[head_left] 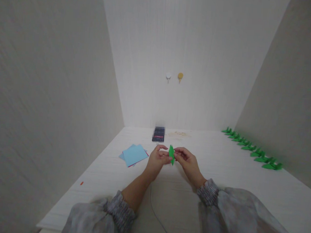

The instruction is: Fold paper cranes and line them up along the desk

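Between my two hands, above the middle of the white table, a small folded piece of green origami paper (171, 154) stands upright with its narrow points up and down. My left hand (157, 159) pinches it from the left, thumb and fingers at its edge. From the other side my right hand (186, 160) grips its right edge with thumb and fingertips; part of those fingers is hidden. Along the right wall runs a row of several folded green paper figures (261, 157), apart from both hands.
Left of my hands lies a stack of coloured paper sheets (135, 155), light blue on top. A phone (158, 134) stands at the back, and a thin cable (154, 212) runs toward me. A small orange-red scrap (81, 183) is near the left edge. Two hooks (180, 76) hang on the back wall.
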### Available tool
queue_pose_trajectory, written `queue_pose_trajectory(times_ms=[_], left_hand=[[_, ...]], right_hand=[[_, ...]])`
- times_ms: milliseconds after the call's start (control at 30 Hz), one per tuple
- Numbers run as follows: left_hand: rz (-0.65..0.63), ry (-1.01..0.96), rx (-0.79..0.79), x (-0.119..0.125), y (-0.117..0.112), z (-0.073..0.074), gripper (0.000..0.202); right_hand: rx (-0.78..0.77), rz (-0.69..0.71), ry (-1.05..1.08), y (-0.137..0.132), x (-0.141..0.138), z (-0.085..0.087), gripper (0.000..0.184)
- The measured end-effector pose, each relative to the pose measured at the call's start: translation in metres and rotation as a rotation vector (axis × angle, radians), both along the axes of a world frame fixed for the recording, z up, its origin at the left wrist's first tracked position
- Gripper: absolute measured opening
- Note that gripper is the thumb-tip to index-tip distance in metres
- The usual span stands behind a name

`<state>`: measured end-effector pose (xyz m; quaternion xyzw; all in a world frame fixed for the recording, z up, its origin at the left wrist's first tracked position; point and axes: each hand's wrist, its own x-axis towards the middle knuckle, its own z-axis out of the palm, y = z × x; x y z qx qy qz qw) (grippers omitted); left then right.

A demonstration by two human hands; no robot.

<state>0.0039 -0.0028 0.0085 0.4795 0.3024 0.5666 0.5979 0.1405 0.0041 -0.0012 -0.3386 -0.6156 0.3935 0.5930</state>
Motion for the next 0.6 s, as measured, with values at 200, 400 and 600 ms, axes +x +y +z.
queue_pose_trajectory(times_ms=[200, 400, 600], left_hand=[[0.046, 0.027, 0.011, 0.0005, 0.0011, -0.0016, 0.043], [0.053, 0.043, 0.036, -0.001, 0.0027, -0.0037, 0.037], [0.035, 0.02, 0.041, -0.0012, 0.0005, 0.0008, 0.043]], right_hand=[[-0.023, 0.01, 0.019, 0.0023, -0.0005, -0.0023, 0.023], [-0.002, 0.043, -0.008, 0.0034, 0.0002, -0.004, 0.023], [0.021, 0.038, -0.049, 0.0008, 0.0007, -0.0024, 0.02]])
